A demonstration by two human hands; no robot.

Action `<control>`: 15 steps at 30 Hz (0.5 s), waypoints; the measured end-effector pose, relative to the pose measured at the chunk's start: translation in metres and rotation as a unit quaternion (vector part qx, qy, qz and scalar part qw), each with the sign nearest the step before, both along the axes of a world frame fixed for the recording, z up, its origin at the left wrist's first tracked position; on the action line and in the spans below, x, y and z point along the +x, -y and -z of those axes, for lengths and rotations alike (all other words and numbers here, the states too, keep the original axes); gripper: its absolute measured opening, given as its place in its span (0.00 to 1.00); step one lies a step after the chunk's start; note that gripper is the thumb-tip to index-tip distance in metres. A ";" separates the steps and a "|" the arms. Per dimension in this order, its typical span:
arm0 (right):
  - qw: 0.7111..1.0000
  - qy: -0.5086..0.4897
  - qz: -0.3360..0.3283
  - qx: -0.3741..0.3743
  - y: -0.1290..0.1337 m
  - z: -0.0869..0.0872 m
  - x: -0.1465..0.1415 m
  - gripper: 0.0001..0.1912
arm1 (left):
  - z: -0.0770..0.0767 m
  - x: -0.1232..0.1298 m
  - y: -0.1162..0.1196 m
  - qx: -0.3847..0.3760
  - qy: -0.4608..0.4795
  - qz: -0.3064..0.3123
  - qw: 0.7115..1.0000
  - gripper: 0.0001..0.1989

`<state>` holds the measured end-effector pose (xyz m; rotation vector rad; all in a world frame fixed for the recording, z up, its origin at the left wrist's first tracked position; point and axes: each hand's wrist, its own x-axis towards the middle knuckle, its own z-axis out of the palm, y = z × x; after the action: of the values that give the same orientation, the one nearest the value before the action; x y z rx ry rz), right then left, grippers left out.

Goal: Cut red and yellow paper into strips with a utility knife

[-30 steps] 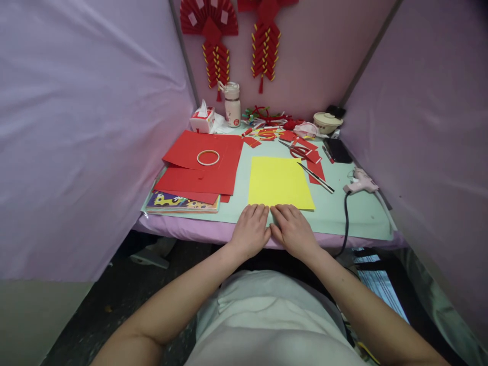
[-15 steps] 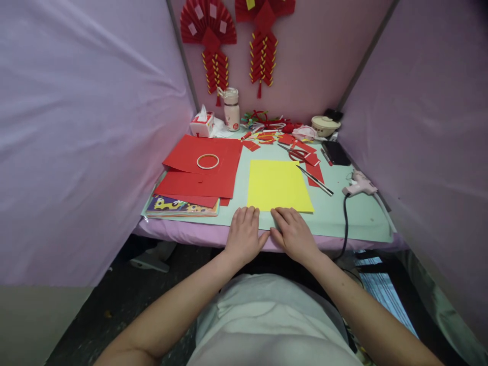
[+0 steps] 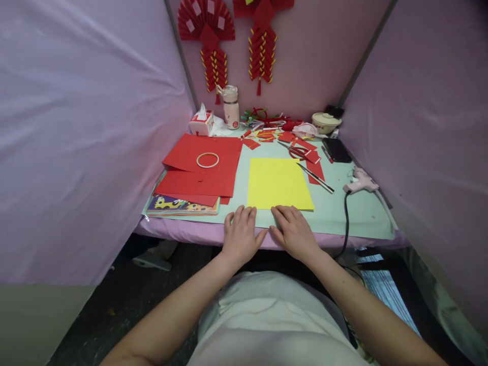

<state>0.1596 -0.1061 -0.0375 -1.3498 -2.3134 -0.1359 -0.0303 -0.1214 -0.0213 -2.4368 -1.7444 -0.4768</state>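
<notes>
My left hand [image 3: 241,235] lies flat at the table's front edge, fingers stretched out and holding nothing. Beside it, my right hand [image 3: 293,231] rests palm down with its fingers extended, its fingertips at the near edge of a square yellow sheet of paper [image 3: 280,183]. A craft knife or pen with a slim dark-and-silver body [image 3: 315,178] lies across the sheet's right side. To the left are red paper sheets [image 3: 224,183] with a pale ring [image 3: 208,160] on top, stacked over a colourful picture book [image 3: 183,206].
Red-handled scissors [image 3: 299,152] lie among red paper scraps [image 3: 314,170] behind the yellow sheet. A pink glue gun [image 3: 360,181] with a black cord sits at right, near a black phone [image 3: 337,151]. A bottle [image 3: 231,109], tissue box [image 3: 202,123] and lidded bowl [image 3: 326,122] stand at the back.
My left hand has shifted slightly left, its fingers a little more spread and off the yellow sheet's corner. My right hand has barely moved. The view has tilted very slightly.
</notes>
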 end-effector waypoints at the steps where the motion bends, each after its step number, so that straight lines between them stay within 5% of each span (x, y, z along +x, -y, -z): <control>1: 1.000 0.000 0.001 -0.001 0.000 0.000 0.000 0.25 | 0.000 0.000 0.001 -0.003 0.001 -0.004 1.000 0.29; 15: 0.998 -0.062 -0.003 0.013 0.003 -0.005 0.010 0.24 | -0.001 0.001 0.004 0.002 0.004 -0.006 1.000 0.30</control>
<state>0.1699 -0.1091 -0.0328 -1.3004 -2.2061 -0.0779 -0.0291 -0.1250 -0.0205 -2.4251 -1.7579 -0.4891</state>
